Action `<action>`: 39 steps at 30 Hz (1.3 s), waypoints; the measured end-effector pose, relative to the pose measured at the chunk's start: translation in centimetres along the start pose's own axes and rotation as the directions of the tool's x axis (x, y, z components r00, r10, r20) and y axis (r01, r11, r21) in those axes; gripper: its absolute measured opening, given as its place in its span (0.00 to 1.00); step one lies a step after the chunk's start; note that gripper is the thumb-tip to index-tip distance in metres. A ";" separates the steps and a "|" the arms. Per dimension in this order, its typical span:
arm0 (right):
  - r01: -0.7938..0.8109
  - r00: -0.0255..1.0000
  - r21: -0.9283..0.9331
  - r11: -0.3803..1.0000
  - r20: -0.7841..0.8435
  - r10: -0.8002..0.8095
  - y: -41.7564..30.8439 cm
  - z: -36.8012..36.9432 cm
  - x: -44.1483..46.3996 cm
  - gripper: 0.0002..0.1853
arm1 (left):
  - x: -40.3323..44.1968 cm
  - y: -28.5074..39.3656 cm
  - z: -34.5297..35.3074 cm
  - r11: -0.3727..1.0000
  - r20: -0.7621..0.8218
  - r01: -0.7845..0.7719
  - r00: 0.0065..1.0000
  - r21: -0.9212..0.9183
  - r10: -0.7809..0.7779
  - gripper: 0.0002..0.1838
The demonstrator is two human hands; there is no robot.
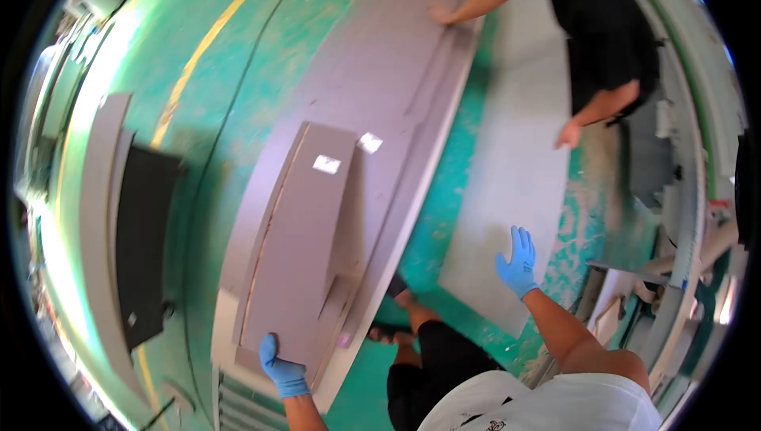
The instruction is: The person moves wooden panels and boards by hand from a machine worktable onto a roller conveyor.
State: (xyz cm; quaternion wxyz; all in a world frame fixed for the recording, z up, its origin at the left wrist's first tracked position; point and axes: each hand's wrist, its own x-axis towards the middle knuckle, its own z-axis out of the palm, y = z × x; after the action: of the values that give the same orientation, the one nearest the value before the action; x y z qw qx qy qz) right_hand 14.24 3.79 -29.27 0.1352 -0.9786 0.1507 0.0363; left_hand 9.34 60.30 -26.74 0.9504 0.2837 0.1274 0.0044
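Steadying step, likely: left hand (282, 369) on narrow panel (297, 249) at long panel's (357, 74) near-left corner, fingers bent, grip can't tell; right hand (519, 265) open over grey panel (507, 169), contact unclear; shifting narrow panel would need both hands

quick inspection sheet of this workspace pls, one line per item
surface: pale worktop, mostly covered
job's things: narrow grey-brown panel atop long panel; pale grey panel alongside
clutter: assorted boards at right, partly blurred
hands: blue-gloved; left hand on narrow panel's near end, right hand spread over pale grey panel
cables: possibly one at lower left, cannot tell
surroundings: green floor, worn yellow line, co-worker touching both larger panels
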 end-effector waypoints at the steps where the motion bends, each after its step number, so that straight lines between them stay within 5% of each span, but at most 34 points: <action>1: -0.045 0.995 -0.059 0.997 -0.091 0.040 1.0 -1.9 0.8 0.40 | 4.2 -1.8 2.9 0.996 -0.179 0.089 0.980 -0.001 -0.088 0.29; 2: -0.121 0.976 -0.121 0.985 -0.198 0.095 1.7 -3.4 1.4 0.43 | 7.6 -4.4 4.7 0.982 -0.354 0.187 0.919 -0.004 -0.177 0.28; 5: -0.393 0.879 -0.084 0.916 -0.328 0.347 7.4 -2.5 0.3 0.50 | 13.0 -9.3 0.7 0.965 -0.203 0.255 0.943 -0.068 -0.264 0.28; 7: -0.547 0.774 0.564 0.619 0.059 0.630 11.1 0.7 -1.4 0.44 | 14.7 -11.3 -0.6 0.953 -0.189 0.290 0.935 -0.082 -0.301 0.28; 11: -0.551 0.808 0.663 0.507 0.272 0.522 13.5 4.9 -3.9 0.36 | 17.3 -14.3 -8.6 0.906 -0.376 0.423 0.834 -0.037 -0.405 0.26; 12: -0.650 0.742 0.550 0.524 0.312 0.594 14.5 5.7 -3.6 0.33 | 17.1 -14.3 -9.8 0.912 -0.375 0.410 0.841 -0.029 -0.390 0.26; 14: -0.726 0.679 0.440 0.529 0.335 0.654 14.2 5.8 -3.3 0.31 | 16.1 -13.6 -10.7 0.779 -0.788 0.610 0.548 0.148 -0.280 0.22; 15: -0.723 0.688 0.374 0.581 0.308 0.658 14.2 5.6 -3.2 0.30 | 15.1 -13.0 -11.1 0.787 -0.782 0.597 0.561 0.156 -0.270 0.22; 18: -0.681 0.729 0.234 0.693 0.298 0.616 12.1 3.6 -2.7 0.29 | 8.2 -11.6 -5.2 0.777 -0.563 0.455 0.811 0.434 -0.160 0.14; 19: -0.648 0.746 0.148 0.747 0.321 0.583 10.9 3.2 -2.6 0.28 | 5.7 -11.5 -5.5 0.750 -0.517 0.481 0.828 0.453 -0.219 0.21; 20: -0.641 0.752 0.155 0.752 0.322 0.575 10.2 3.4 -2.7 0.28 | 2.7 -11.4 -6.6 0.722 -0.470 0.505 0.838 0.473 -0.279 0.29; 22: -0.710 0.702 0.185 0.680 0.272 0.658 9.5 4.3 -2.5 0.29 | -3.3 -12.2 -6.8 0.738 -0.420 0.540 0.827 0.404 -0.375 0.17; 23: -0.708 0.704 0.187 0.681 0.275 0.655 9.6 4.8 -2.4 0.29 | -6.6 -12.7 -7.1 0.628 -0.520 0.640 0.754 0.443 -0.402 0.30; 25: -0.677 0.733 0.284 0.679 0.188 0.653 10.1 6.8 -2.5 0.30 | -12.6 -13.9 -7.7 0.576 -0.467 0.667 0.744 0.473 -0.477 0.26; 26: -0.664 0.746 0.278 0.694 0.186 0.639 10.5 8.1 -3.2 0.30 | -15.4 -14.9 -6.5 0.547 -0.563 0.729 0.676 0.412 -0.476 0.22; 28: -0.525 0.831 0.273 0.806 -0.041 0.555 11.3 9.9 -3.3 0.24 | -19.4 -17.9 -5.2 0.478 -0.596 0.786 0.612 0.392 -0.519 0.18; 30: -0.528 0.826 0.343 0.777 -0.004 0.563 9.3 6.8 -4.5 0.23 | -22.6 -23.0 -7.5 0.540 -0.494 0.703 0.710 0.463 -0.502 0.14; 35: -0.429 0.854 0.555 0.713 -0.006 0.519 11.0 8.7 -3.3 0.21 | -16.9 -31.4 3.1 0.408 -0.280 0.524 0.806 0.748 -0.522 0.16; 37: -0.547 0.813 0.449 0.707 0.083 0.576 10.2 8.8 -3.3 0.19 | -12.6 -35.4 6.4 0.241 -0.210 0.460 0.731 0.855 -0.649 0.34; 39: -0.500 0.837 0.453 0.739 0.034 0.546 8.5 6.2 -3.7 0.17 | -9.7 -39.4 10.6 0.235 -0.074 0.281 0.774 0.931 -0.629 0.42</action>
State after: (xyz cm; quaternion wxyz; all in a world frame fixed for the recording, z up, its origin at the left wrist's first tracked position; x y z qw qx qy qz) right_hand 7.92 -1.25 -36.97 0.3311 -0.8398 0.4301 -0.0119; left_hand 0.00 20.74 -37.14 0.5988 0.6975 0.0317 -0.3924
